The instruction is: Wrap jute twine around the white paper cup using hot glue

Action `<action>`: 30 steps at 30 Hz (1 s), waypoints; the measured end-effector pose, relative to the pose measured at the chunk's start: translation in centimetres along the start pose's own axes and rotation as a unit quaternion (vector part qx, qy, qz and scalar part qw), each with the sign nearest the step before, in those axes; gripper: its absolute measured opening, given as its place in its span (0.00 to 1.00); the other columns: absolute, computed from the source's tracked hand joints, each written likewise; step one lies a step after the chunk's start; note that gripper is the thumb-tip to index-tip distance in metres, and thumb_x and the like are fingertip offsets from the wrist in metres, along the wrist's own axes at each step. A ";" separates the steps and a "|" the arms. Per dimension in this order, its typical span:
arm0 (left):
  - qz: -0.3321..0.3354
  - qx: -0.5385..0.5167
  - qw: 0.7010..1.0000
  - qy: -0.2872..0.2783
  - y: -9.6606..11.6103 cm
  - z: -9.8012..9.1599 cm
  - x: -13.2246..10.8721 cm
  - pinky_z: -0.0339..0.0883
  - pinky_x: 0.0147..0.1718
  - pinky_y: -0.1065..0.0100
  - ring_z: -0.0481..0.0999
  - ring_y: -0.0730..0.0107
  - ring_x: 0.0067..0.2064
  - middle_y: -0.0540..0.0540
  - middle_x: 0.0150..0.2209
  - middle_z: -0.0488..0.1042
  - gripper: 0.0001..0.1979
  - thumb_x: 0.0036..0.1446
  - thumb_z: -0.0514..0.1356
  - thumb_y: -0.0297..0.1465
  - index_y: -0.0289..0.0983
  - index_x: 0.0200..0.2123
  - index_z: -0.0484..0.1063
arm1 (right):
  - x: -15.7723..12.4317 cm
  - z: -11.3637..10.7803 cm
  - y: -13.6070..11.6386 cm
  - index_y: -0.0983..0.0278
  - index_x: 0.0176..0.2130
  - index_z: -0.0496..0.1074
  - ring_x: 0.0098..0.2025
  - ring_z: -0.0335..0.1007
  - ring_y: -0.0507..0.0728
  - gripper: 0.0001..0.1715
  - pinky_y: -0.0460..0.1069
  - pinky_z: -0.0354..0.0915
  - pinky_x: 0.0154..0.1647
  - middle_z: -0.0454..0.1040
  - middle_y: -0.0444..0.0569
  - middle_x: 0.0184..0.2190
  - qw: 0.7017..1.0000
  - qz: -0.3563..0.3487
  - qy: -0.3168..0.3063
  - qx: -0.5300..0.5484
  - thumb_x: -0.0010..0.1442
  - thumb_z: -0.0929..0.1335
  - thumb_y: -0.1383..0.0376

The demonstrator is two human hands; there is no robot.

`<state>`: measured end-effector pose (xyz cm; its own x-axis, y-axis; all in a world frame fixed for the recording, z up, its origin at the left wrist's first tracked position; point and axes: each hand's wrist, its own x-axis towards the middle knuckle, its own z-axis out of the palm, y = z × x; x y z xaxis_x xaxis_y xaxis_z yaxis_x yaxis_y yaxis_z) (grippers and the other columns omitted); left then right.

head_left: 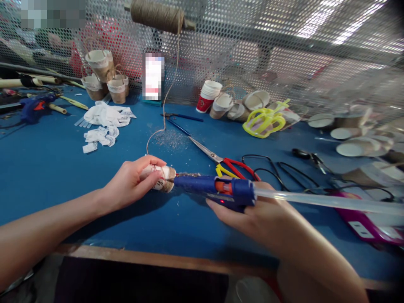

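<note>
My left hand [135, 181] is closed around a small paper cup [150, 171] lying on its side, its end wrapped in brown twine. A strand of twine [172, 86] runs from the cup up to a spool [156, 16] at the top. In my right hand [246, 214] is a blue hot glue gun [202, 186], its nozzle at the twine-wrapped end of the cup; whether the tip touches I cannot tell. A long clear glue stick [315, 200] sticks out of the gun's back. My right fingers are partly hidden behind the gun.
Scissors with red and yellow handles [217, 159] and blue-handled pliers [186, 117] lie beyond my hands. White lace pieces [105, 115] and twine-wrapped cups [118, 90] are at left. Stacked paper cups [208, 96] stand behind; a purple power strip [356, 223] and black cables [280, 176] lie at right.
</note>
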<state>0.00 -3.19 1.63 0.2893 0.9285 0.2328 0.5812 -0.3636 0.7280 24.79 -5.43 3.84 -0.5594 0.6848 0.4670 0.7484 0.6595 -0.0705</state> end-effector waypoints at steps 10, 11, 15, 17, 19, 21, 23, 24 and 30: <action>0.014 -0.006 1.000 0.009 0.0 0.1 -0.2 0.63 0.25 0.75 0.71 0.75 0.26 0.49 0.29 0.76 0.12 0.58 0.51 0.33 0.35 0.41 0.70 | 1.9 -1.0 0.7 0.59 0.28 0.73 0.20 0.61 0.54 0.19 0.50 0.56 0.23 0.66 0.45 0.16 0.994 -0.083 -0.068 -0.036 0.57 0.57 0.70; 0.019 -0.009 1.000 0.009 0.0 0.1 -0.2 0.63 0.25 0.75 0.71 0.75 0.26 0.49 0.29 0.76 0.11 0.58 0.52 0.33 0.35 0.40 0.70 | 2.0 -1.2 1.1 0.58 0.29 0.74 0.21 0.62 0.54 0.17 0.50 0.57 0.24 0.66 0.44 0.16 0.991 -0.096 -0.084 -0.030 0.56 0.59 0.69; 0.031 -0.010 0.999 0.011 -0.1 0.2 -0.3 0.62 0.23 0.77 0.70 0.77 0.24 0.50 0.27 0.75 0.11 0.58 0.52 0.32 0.35 0.40 0.70 | 1.8 -1.4 2.2 0.56 0.32 0.74 0.21 0.63 0.55 0.18 0.50 0.59 0.27 0.62 0.41 0.12 0.989 -0.109 -0.097 -0.030 0.55 0.59 0.72; 0.036 -0.010 0.999 0.013 -0.2 0.3 -0.4 0.60 0.21 0.77 0.68 0.78 0.21 0.51 0.26 0.75 0.11 0.58 0.52 0.32 0.35 0.41 0.69 | 1.8 -1.5 2.0 0.56 0.31 0.74 0.19 0.60 0.54 0.20 0.50 0.58 0.25 0.56 0.40 0.09 0.989 -0.115 -0.088 -0.035 0.55 0.58 0.73; 0.037 -0.010 0.999 0.012 -0.2 0.3 -0.4 0.60 0.21 0.77 0.67 0.78 0.21 0.52 0.25 0.74 0.11 0.58 0.52 0.32 0.35 0.41 0.69 | 1.9 -1.5 1.3 0.56 0.29 0.74 0.17 0.57 0.53 0.23 0.49 0.55 0.23 0.53 0.40 0.09 0.989 -0.121 -0.068 -0.049 0.55 0.56 0.75; 0.034 -0.007 0.999 0.008 -0.1 0.2 -0.3 0.61 0.23 0.76 0.69 0.77 0.23 0.51 0.27 0.75 0.11 0.58 0.52 0.32 0.35 0.41 0.69 | 1.9 -1.3 0.6 0.57 0.27 0.74 0.17 0.56 0.53 0.25 0.49 0.53 0.22 0.56 0.42 0.10 0.989 -0.128 -0.038 -0.065 0.55 0.54 0.76; 0.029 -0.001 1.000 0.008 -0.1 0.1 -0.3 0.63 0.25 0.75 0.71 0.75 0.26 0.49 0.29 0.76 0.12 0.58 0.51 0.33 0.35 0.41 0.69 | 1.6 -1.0 0.1 0.58 0.26 0.73 0.18 0.57 0.53 0.26 0.49 0.52 0.22 0.62 0.44 0.14 0.989 -0.125 -0.018 -0.079 0.56 0.54 0.76; 0.027 0.002 1.000 0.007 0.0 0.1 -0.3 0.63 0.26 0.75 0.71 0.75 0.26 0.49 0.29 0.76 0.12 0.58 0.51 0.33 0.35 0.41 0.70 | 1.4 -0.8 -0.1 0.58 0.26 0.73 0.19 0.58 0.53 0.26 0.49 0.53 0.23 0.64 0.45 0.15 0.990 -0.119 -0.011 -0.081 0.57 0.53 0.76; 0.029 0.013 0.999 0.014 -0.1 0.2 -0.3 0.64 0.26 0.74 0.73 0.73 0.27 0.48 0.31 0.77 0.13 0.58 0.51 0.34 0.35 0.41 0.70 | 1.2 -0.4 0.3 0.58 0.23 0.72 0.19 0.57 0.53 0.23 0.49 0.54 0.23 0.62 0.45 0.14 0.999 -0.036 -0.007 -0.019 0.57 0.55 0.70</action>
<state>-0.01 -3.42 1.33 0.3016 0.9078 0.2914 0.5840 -0.4175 0.6961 24.50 -4.49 4.73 -0.6167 0.6402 0.4581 0.7186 0.6954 -0.0044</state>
